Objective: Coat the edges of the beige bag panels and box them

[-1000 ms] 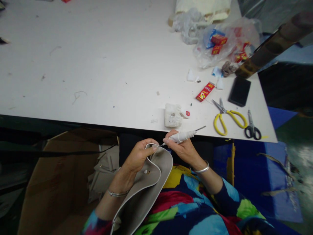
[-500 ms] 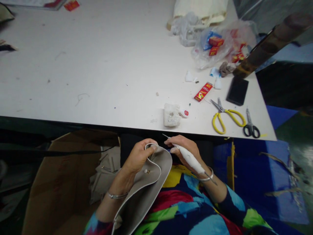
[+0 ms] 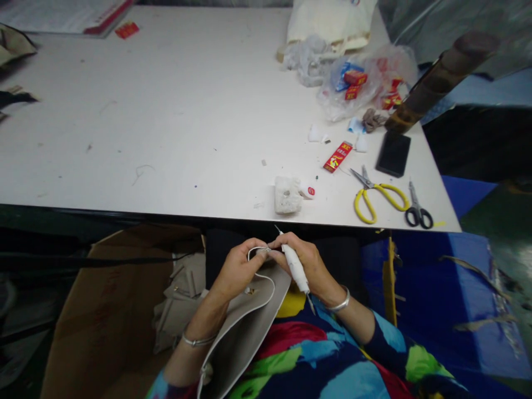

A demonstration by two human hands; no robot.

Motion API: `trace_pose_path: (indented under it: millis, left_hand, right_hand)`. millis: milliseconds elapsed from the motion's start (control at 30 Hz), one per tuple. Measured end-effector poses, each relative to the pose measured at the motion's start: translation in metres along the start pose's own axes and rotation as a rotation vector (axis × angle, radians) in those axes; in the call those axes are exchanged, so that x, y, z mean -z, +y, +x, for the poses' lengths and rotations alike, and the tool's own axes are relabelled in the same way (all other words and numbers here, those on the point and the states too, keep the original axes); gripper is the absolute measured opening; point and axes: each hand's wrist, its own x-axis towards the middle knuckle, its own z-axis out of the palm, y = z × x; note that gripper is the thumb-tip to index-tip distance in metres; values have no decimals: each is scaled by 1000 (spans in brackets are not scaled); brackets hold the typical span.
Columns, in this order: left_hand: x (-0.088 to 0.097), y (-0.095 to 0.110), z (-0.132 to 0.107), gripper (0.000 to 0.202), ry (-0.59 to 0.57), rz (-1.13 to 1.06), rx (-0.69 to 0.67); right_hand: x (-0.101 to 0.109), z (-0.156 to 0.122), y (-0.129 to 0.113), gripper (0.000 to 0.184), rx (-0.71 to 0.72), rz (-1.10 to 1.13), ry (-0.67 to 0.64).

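Note:
Over my lap, my left hand (image 3: pixel 240 270) pinches the upper edge of a grey leather bag piece (image 3: pixel 266 299) between thumb and fingers. The piece has pale edges, is folded open, and bears a small gold-coloured fitting (image 3: pixel 249 290). My right hand (image 3: pixel 306 260) is closed round a white-wrapped awl (image 3: pixel 296 270) with a thin metal point at each end. Its thumb and forefinger meet the bag's edge right beside my left fingertips. Whatever lies between the fingertips there is too small to make out.
On the white table (image 3: pixel 187 122) ahead lie a whitish block (image 3: pixel 287 195), yellow-handled scissors (image 3: pixel 380 194), small black scissors (image 3: pixel 418 210), a phone (image 3: pixel 393 154) and a red packet (image 3: pixel 338 157). A cardboard box (image 3: pixel 103 310) with grey pieces (image 3: pixel 183 299) stands at left.
My right hand has moved left to the bag's edge, and its fingertips now meet those of my left. The awl has swung more upright. The view has shifted slightly.

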Motion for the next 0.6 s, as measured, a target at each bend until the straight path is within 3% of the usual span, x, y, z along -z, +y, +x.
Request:
trace_pose_path:
  millis: [200, 600]
  left_hand:
    - [-1, 8, -4, 17, -1, -54, 8]
    - [4, 14, -9, 29, -113, -116, 4]
  right_hand:
    - [-3, 0, -2, 18, -54, 20, -44]
    - [-5, 3, -12, 12, -60, 113, -90]
